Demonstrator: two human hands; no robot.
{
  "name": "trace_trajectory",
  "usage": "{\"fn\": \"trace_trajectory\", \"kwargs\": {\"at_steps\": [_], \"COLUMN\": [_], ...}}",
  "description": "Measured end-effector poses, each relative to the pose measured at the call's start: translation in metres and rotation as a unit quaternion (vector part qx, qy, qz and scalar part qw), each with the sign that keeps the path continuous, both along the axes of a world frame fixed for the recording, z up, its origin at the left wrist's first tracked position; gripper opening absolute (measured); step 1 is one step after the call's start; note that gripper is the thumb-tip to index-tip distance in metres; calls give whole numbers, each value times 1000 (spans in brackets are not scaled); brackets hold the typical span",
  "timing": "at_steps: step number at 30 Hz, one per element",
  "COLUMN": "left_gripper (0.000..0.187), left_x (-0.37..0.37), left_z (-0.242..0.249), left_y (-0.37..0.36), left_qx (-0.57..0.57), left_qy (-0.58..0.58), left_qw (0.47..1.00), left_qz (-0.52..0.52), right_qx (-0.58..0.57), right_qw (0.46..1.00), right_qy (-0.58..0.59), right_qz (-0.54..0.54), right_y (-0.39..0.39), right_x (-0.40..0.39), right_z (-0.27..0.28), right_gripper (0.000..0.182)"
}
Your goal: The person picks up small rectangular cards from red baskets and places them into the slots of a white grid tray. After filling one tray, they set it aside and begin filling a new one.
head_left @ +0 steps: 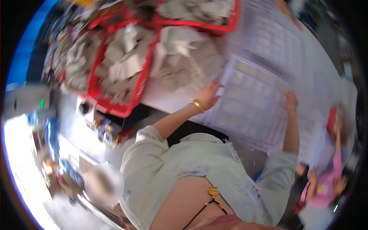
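With twelve o'clock straight ahead of you, your left hand (209, 96) is near twelve, its fingers partly bent at the left edge of a pale, see-through tray (249, 96). A gold bangle (198, 106) sits on that wrist. Your right hand (292, 100) is between one and two o'clock, fingers pointing away from you, at the tray's right side. Blur hides the fingertips, so I cannot tell whether either hand is gripping the tray or only resting on it.

The tray lies between your hands at one o'clock, divided into rows of small compartments, with layered edges of similar sheets showing under its near side. All of this is on the white table (168, 100).

Just past your left hand, toward eleven o'clock, is a loose heap of pale scraps (184, 57). Beside it, at ten, your nearer red crate (144, 80) is filled with similar pieces.

At three o'clock, off to your side, a person in pink (326, 191) stretches an arm toward a blurred red object (332, 120).

Farther off, a second red crate (207, 27) of scraps stands at twelve, more trays (276, 38) lie at one, and another person's hand (287, 13) shows beyond them.
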State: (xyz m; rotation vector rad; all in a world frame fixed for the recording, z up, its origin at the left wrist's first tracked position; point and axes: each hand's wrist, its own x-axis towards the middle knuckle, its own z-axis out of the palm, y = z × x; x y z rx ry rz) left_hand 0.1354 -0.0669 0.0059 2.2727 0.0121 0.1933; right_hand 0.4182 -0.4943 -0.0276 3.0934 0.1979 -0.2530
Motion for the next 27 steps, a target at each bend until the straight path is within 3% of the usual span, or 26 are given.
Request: {"fn": "trace_trajectory", "kwargs": {"at_steps": [1, 2, 4, 7, 9, 11, 12, 13, 14, 15, 16, 17, 18, 20, 22, 23, 25, 27], "left_gripper": [42, 39, 31, 19, 16, 14, 14, 15, 15, 15, 17, 19, 22, 33, 34, 38, 46, 55], "left_x": [-8, -19, -41, -80, -108, -141, -158, -177, -198, -216, -233, -238, -241, -243, -232, -228, -221, -216], "left_z": [13, 26, 57, 66, 71, 89, 83, 78, 68, 62, 51, 51, 52, 40, 22, 18, 9, 0], "left_y": [10, 21, 53, 115, 171, 228, 260, 296, 333, 358, 382, 386, 389, 390, 371, 364, 354, 351], "left_qx": [-10, -2, -22, 25, 159, 89, 67, 90, 142, 167, 184, 225, 264, 283, 297, 285, 263, 244], "left_qy": [1, -44, -95, -165, -191, -78, -61, -26, -13, 29, 123, 212, 298, 423, 514, 527, 556, 586], "left_qw": [1000, 999, 995, 983, 948, 941, 912, 899, 897, 889, 885, 885, 873, 842, 793, 791, 779, 760], "left_qz": [-1, -1, 0, 81, 201, 317, 400, 429, 419, 426, 409, 348, 282, 179, 139, 127, 120, 137], "right_qx": [0, -77, -100, 18, 119, 236, 285, 324, 380, 380, 414, 421, 415, 338, 125, -15, -174, -263], "right_qw": [994, 995, 991, 967, 927, 864, 828, 796, 742, 740, 674, 655, 656, 638, 673, 691, 699, 688], "right_qy": [-37, -12, -59, -180, -205, -180, -162, -146, -114, -54, -39, 4, 117, 181, 236, 260, 249, 247], "right_qz": [102, 55, 72, 180, 291, 407, 456, 490, 541, 552, 610, 628, 619, 668, 690, 674, 647, 630], "right_y": [-31, -5, 17, 91, 157, 262, 313, 364, 416, 457, 494, 531, 563, 621, 668, 686, 710, 721], "right_x": [12, 7, 10, 21, 19, -12, -31, -60, -95, -130, -155, -183, -219, -274, -324, -347, -381, -397], "right_z": [-34, -8, 6, 42, 72, 116, 132, 148, 170, 181, 177, 165, 168, 131, 105, 102, 81, 62], "right_gripper": [39, 41, 43, 40, 37, 32, 29, 24, 18, 15, 12, 11, 10, 17, 25, 29, 36, 41]}}
